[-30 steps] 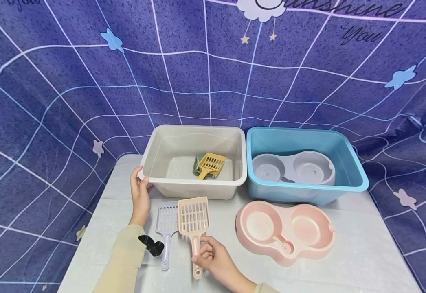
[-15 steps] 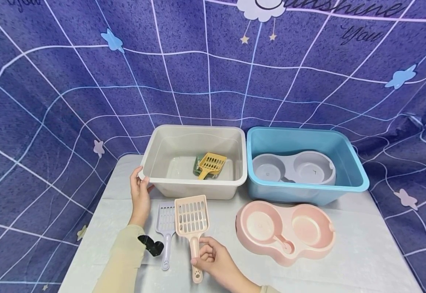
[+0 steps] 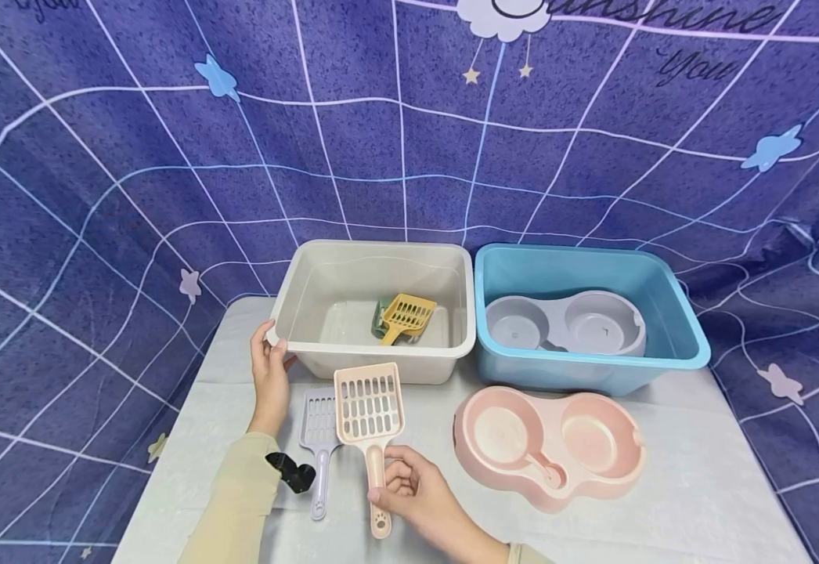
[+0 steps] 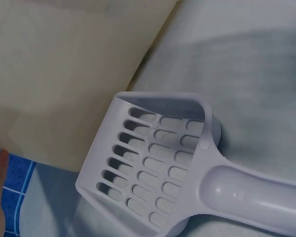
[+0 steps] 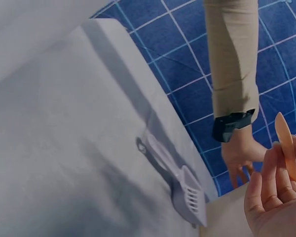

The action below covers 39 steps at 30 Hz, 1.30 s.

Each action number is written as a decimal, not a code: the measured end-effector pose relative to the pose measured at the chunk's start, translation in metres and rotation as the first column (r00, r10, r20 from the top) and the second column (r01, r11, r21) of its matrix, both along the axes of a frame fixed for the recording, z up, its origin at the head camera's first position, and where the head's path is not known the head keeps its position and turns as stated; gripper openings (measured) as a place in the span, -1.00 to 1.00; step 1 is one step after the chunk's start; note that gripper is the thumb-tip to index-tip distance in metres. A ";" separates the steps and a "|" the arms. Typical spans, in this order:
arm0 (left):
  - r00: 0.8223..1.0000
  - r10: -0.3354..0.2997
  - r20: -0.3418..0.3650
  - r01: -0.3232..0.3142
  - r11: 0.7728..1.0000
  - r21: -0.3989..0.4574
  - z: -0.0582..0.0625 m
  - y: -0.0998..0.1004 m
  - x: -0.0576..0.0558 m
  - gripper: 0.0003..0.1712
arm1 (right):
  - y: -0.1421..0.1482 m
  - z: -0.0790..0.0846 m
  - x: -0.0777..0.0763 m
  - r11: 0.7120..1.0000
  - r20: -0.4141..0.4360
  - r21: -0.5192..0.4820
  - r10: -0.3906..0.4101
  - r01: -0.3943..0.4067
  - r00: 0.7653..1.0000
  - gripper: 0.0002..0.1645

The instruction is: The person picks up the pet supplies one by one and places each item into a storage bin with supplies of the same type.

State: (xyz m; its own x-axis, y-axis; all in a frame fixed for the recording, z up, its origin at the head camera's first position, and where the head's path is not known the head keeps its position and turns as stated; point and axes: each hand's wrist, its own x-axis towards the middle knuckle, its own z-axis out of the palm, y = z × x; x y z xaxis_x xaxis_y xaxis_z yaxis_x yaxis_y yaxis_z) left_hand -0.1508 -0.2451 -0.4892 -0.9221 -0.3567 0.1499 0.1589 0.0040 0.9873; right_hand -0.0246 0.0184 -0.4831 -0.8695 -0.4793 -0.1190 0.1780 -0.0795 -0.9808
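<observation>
- The right hand (image 3: 420, 497) has the peach scoop (image 3: 375, 453) by its handle, thumb pressed on one side and fingers curled behind; the whole thing looks lifted off the bench (image 3: 226, 407).
- Which way it points counts most: its long axis runs away from the person, handle end nearest, slotted head foremost and leaning slightly left.
- Directly past that head stands the grey bin (image 3: 423, 352); looking down, I see the slots against its front wall, the bin's mouth a little farther out.
- The left hand (image 3: 268, 392) touches the bin's near left corner, fingers spread about it; I can't tell whether it grips.
- Between the two hands the lavender scoop (image 3: 321, 450) lies on the bench, nearly parallel, its head near the bin.
- Inside the bin, a yellow scoop (image 3: 397, 325) rests over something green (image 3: 378, 317).
</observation>
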 end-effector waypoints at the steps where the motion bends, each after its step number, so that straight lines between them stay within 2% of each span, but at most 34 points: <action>1: 1.000 0.000 -0.002 0.000 1.000 0.003 -0.003 -0.001 -0.001 -0.45 | 0.000 0.002 -0.001 1.000 -0.007 0.004 0.001 -0.001 1.000 -0.37; 6: 1.000 0.011 -0.007 -0.011 1.000 0.029 -0.019 -0.006 -0.009 -0.46 | 0.002 0.013 -0.007 1.000 -0.033 0.017 -0.006 0.006 0.999 -0.40; 9: 1.000 0.026 -0.013 -0.026 0.999 0.027 -0.024 -0.007 -0.011 -0.47 | 0.004 0.018 -0.011 1.000 -0.048 0.027 -0.010 0.011 0.999 -0.41; 18: 0.999 0.044 -0.017 -0.044 0.999 0.030 -0.024 -0.006 -0.011 -0.48 | 0.010 0.030 -0.024 0.999 -0.090 0.014 -0.048 0.050 0.995 -0.38; 26: 0.999 0.046 -0.027 -0.045 0.998 0.049 -0.024 -0.006 -0.013 -0.47 | 0.012 0.033 -0.034 0.997 -0.125 -0.021 -0.075 0.072 0.989 -0.38; 39: 0.998 0.045 -0.033 -0.044 0.998 0.047 -0.025 -0.006 -0.014 -0.46 | 0.021 0.040 -0.053 0.992 -0.184 0.030 -0.115 0.123 0.976 -0.42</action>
State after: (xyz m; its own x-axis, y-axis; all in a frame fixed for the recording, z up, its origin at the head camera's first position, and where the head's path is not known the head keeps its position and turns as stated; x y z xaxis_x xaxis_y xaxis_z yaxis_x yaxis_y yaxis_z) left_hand -0.1647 -0.2514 -0.5145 -0.8998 -0.4046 0.1633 0.1930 -0.0334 0.9806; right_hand -0.0776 0.0395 -0.4429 -0.9290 -0.3689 0.0282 -0.0112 -0.0482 -0.9988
